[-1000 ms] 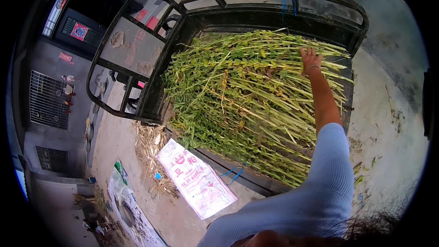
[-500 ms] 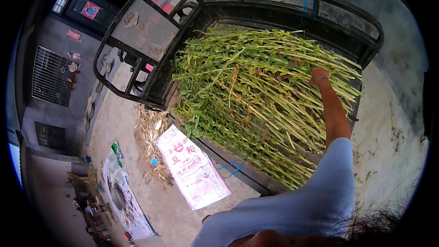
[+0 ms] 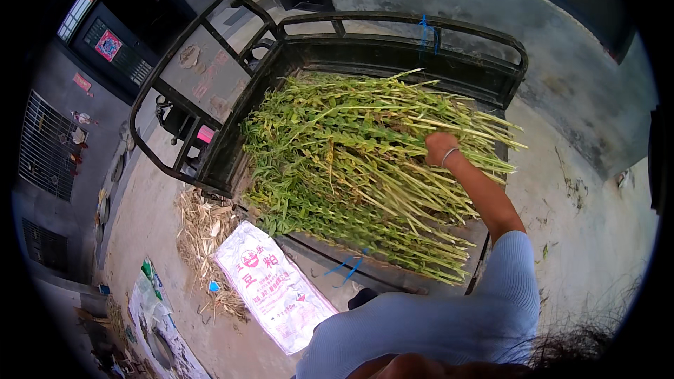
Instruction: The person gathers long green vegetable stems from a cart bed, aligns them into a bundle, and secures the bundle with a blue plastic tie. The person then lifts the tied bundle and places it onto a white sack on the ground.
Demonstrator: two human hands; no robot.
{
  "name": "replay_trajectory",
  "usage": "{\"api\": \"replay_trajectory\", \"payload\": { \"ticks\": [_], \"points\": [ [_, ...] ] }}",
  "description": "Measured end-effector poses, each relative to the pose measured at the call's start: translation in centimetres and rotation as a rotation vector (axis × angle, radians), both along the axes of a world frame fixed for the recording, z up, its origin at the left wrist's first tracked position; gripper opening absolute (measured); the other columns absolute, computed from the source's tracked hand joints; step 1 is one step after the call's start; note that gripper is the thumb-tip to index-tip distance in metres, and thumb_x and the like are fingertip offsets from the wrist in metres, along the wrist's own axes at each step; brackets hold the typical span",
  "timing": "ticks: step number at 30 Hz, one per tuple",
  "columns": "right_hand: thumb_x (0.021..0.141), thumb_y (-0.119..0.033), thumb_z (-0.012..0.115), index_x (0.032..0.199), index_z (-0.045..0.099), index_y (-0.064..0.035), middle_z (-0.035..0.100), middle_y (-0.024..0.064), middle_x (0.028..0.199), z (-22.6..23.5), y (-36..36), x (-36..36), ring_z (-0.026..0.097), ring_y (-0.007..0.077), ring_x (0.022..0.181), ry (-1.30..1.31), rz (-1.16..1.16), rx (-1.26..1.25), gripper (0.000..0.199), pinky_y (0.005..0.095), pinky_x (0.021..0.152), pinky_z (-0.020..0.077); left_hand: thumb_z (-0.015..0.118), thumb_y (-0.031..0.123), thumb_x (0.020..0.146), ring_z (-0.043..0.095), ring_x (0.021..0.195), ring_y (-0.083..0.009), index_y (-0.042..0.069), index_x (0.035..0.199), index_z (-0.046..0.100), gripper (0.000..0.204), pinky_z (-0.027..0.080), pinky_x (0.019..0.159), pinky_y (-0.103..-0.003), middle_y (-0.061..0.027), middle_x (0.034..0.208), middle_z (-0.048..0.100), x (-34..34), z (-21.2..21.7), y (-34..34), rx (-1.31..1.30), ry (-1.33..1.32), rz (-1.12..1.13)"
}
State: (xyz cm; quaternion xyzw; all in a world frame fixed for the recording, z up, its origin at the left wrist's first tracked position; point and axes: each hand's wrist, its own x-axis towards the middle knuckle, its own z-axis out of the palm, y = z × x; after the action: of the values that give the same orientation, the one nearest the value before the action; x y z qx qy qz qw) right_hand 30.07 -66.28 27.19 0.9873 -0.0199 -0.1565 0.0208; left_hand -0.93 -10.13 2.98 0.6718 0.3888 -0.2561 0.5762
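My right hand (image 3: 441, 148), a bracelet at its wrist, is down among long green plant stalks (image 3: 351, 161) with leaves. Its fingers look curled round some stalks in the upper right part of the pile, though their tips are hidden. The leafy ends point left and the bare pale stems point right, some sticking out past the bed's edge. Beneath them is the dark metal bed of a cargo cart (image 3: 393, 52), with tube rails at its far and left sides. My left hand is not in view.
A white woven sack (image 3: 277, 295) with pink print lies against the bed's near side, beside dry husks (image 3: 203, 242). Blue cords hang from the far rail (image 3: 425, 35) and near edge (image 3: 345, 269). A white sheet (image 3: 165, 337) lies on the concrete at lower left.
The whole view has shifted, so the cart sits lower and farther left. My right hand stays at about the same spot on the stalks.
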Motion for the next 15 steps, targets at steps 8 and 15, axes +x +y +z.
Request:
{"api": "replay_trajectory", "payload": {
  "ticks": [8, 15],
  "points": [
    [0.077, -0.014, 0.059, 0.116, 0.045, -0.0021, 0.048, 0.0170, 0.120, -11.7, -1.6, -3.1, 0.052, 0.0331, 0.105, -0.024, -0.322, 0.035, 0.043, 0.0448, 0.078, 0.0479, 0.058, 0.019, 0.079, 0.061, 0.069, -0.0196, 0.002, 0.075, 0.060, 0.018, 0.048, 0.059, -0.033, -0.0111, 0.069, 0.061, -2.1, -0.6, 4.3, 0.008, 0.007, 0.012],
    [0.075, -0.013, 0.061, 0.115, 0.048, -0.0062, 0.048, 0.0133, 0.111, -5.2, -0.9, -0.1, 0.047, 0.0299, 0.103, -0.361, -0.177, -0.173, 0.042, 0.0457, 0.081, 0.0430, 0.057, 0.020, 0.080, 0.062, 0.071, -0.0198, 0.002, 0.074, 0.060, 0.019, 0.048, 0.060, -0.034, -0.0113, 0.069, 0.061, -4.5, 0.1, 4.7, 0.026, 0.047, 0.024]
  ]
}}
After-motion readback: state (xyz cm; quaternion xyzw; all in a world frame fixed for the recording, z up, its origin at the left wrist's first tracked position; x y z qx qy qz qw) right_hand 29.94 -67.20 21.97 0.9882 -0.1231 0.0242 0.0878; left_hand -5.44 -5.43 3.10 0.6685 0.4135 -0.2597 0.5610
